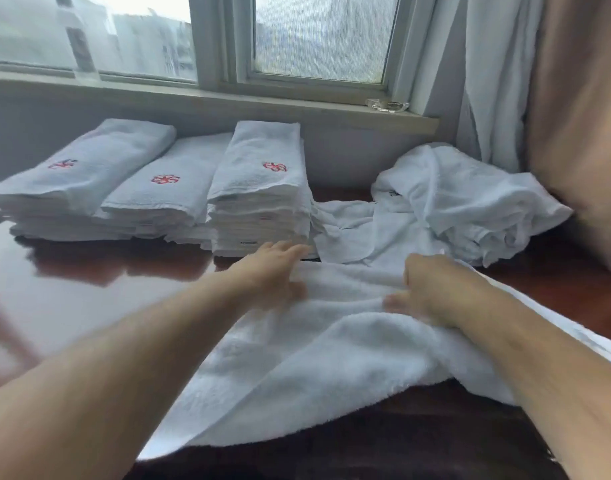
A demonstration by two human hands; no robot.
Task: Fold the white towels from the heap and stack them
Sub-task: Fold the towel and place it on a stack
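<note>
While your left hand (279,268) lies flat, fingers stretched, on the far edge of the white terry towel (314,358) spread lower centre on the glossy dark wooden table (89,278), your right hand (425,289) curls into its bunched cloth, gripping it. Just beyond your left fingertips stands the nearest of three stacks of folded white towels (259,195). At centre right, the crumpled heap of white towels (470,202) sits below the pale curtain (498,81).
</note>
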